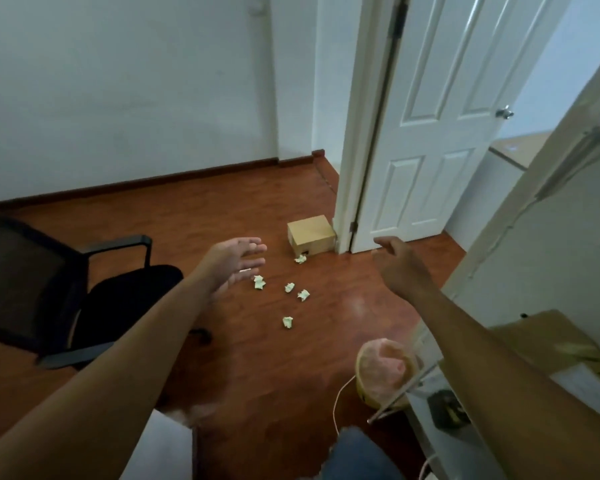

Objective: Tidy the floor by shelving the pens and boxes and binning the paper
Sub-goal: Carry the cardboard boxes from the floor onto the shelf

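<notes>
Several crumpled pale green paper balls (289, 287) lie scattered on the wooden floor. A small brown cardboard box (310, 234) sits on the floor against the door frame, with one paper ball (300, 259) just in front of it. My left hand (234, 259) reaches out above the floor, palm up, fingers spread and empty. My right hand (397, 259) is stretched forward with its back to me, fingers loosely extended, holding nothing. A round bin (383, 374) lined with a pinkish bag stands at the lower right. No pens are visible.
A black mesh office chair (63, 292) stands at the left. A white panelled door (440, 126) stands open at the back right. A white shelf unit or desk (548, 271) with cardboard and papers fills the right edge. A white cable (336, 407) runs along the floor near the bin.
</notes>
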Demonstrator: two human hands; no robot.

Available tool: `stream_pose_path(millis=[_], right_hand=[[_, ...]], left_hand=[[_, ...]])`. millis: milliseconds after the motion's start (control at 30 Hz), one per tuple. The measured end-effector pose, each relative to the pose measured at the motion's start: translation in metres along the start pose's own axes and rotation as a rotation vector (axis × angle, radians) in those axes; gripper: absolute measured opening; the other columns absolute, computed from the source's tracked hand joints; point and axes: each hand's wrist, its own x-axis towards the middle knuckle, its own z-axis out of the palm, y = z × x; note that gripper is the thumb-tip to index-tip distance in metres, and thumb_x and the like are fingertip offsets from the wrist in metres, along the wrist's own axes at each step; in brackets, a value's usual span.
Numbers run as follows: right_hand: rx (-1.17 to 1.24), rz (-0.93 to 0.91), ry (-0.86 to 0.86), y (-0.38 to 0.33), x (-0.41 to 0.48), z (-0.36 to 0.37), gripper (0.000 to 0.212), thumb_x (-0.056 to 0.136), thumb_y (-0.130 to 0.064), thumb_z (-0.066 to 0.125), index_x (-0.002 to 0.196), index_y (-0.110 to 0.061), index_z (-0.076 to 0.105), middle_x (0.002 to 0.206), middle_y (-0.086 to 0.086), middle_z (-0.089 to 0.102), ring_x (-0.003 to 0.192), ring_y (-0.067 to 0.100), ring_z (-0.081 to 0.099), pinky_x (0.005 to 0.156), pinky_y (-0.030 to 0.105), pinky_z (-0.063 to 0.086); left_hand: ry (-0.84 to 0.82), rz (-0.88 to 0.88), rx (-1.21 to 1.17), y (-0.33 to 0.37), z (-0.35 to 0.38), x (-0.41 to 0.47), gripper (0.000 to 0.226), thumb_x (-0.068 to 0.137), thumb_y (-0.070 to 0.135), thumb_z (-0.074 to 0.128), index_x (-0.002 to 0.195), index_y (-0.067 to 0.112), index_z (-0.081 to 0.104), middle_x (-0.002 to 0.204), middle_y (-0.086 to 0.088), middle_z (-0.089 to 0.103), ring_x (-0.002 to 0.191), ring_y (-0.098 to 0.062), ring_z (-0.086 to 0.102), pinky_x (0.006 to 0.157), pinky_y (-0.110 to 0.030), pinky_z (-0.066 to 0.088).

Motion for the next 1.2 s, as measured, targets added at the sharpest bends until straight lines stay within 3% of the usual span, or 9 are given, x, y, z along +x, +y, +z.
stream_pose_path(millis=[67, 167, 233, 367, 500, 767, 1067, 1200], right_hand=[[-0.004, -0.018, -0.022, -0.009, 0.026, 0.019, 0.041, 0.101, -0.036, 0.06, 0.139, -0.022, 0.064, 0.14, 0.001, 0.066, 0.127, 0.017, 0.061, 0.106, 0.037, 0.049], [-0.039, -0.037, -0.022, -0.02, 0.066, 0.047, 0.035, 0.102, -0.032, 0.062, 0.135, -0.019, 0.067, 0.132, 0.001, 0.071, 0.106, 0.009, 0.059, 0.091, 0.026, 0.041], [-0.049, -0.028, -0.053, -0.023, 0.1, 0.067, 0.036, 0.102, -0.033, 0.062, 0.135, -0.021, 0.067, 0.133, -0.001, 0.07, 0.105, 0.009, 0.059, 0.09, 0.027, 0.04], [-0.022, -0.018, -0.111, -0.024, 0.175, 0.102, 0.042, 0.102, -0.036, 0.061, 0.14, -0.02, 0.063, 0.138, 0.0, 0.067, 0.126, 0.017, 0.061, 0.095, 0.03, 0.043], [-0.013, 0.026, -0.158, -0.033, 0.257, 0.131, 0.043, 0.101, -0.033, 0.059, 0.141, -0.018, 0.062, 0.133, 0.002, 0.069, 0.116, 0.017, 0.062, 0.09, 0.031, 0.044], [-0.016, 0.071, -0.193, -0.049, 0.417, 0.15, 0.044, 0.101, -0.036, 0.06, 0.142, -0.021, 0.062, 0.138, -0.002, 0.065, 0.129, 0.02, 0.059, 0.104, 0.036, 0.047], [-0.046, 0.148, -0.173, -0.031, 0.526, 0.155, 0.047, 0.101, -0.037, 0.063, 0.143, -0.016, 0.061, 0.141, 0.001, 0.066, 0.128, 0.02, 0.061, 0.11, 0.042, 0.049], [-0.079, 0.178, -0.138, -0.027, 0.563, 0.159, 0.048, 0.101, -0.036, 0.064, 0.144, -0.014, 0.06, 0.14, 0.003, 0.066, 0.127, 0.02, 0.061, 0.108, 0.037, 0.048]], left_hand=[[0.017, -0.002, -0.012, 0.003, -0.015, 0.013, 0.03, 0.111, 0.019, 0.051, 0.136, 0.013, 0.067, 0.135, -0.005, 0.074, 0.123, -0.028, 0.072, 0.108, -0.047, 0.058], [0.019, -0.018, -0.02, 0.009, -0.031, 0.036, 0.029, 0.11, 0.022, 0.055, 0.136, 0.015, 0.067, 0.134, -0.002, 0.075, 0.122, -0.025, 0.073, 0.102, -0.041, 0.061], [0.035, -0.03, -0.018, 0.014, -0.043, 0.059, 0.029, 0.109, 0.024, 0.057, 0.136, 0.017, 0.068, 0.132, 0.0, 0.076, 0.121, -0.024, 0.074, 0.096, -0.037, 0.062], [0.084, -0.061, 0.013, 0.029, -0.067, 0.118, 0.029, 0.108, 0.028, 0.06, 0.135, 0.021, 0.069, 0.131, 0.004, 0.076, 0.121, -0.021, 0.072, 0.1, -0.038, 0.06], [0.166, -0.139, 0.087, 0.047, -0.083, 0.194, 0.035, 0.107, 0.031, 0.062, 0.14, 0.022, 0.065, 0.137, 0.003, 0.07, 0.123, -0.021, 0.068, 0.105, -0.041, 0.058], [0.121, -0.187, 0.096, 0.09, -0.095, 0.336, 0.036, 0.109, 0.037, 0.058, 0.143, 0.025, 0.06, 0.141, 0.004, 0.067, 0.127, -0.021, 0.066, 0.111, -0.048, 0.055], [0.1, -0.231, 0.006, 0.109, -0.106, 0.464, 0.04, 0.11, 0.034, 0.058, 0.147, 0.019, 0.06, 0.139, 0.001, 0.07, 0.126, -0.025, 0.068, 0.111, -0.049, 0.055], [0.035, -0.217, -0.003, 0.131, -0.106, 0.536, 0.037, 0.11, 0.033, 0.058, 0.145, 0.02, 0.061, 0.139, 0.0, 0.07, 0.127, -0.027, 0.068, 0.111, -0.05, 0.055]])
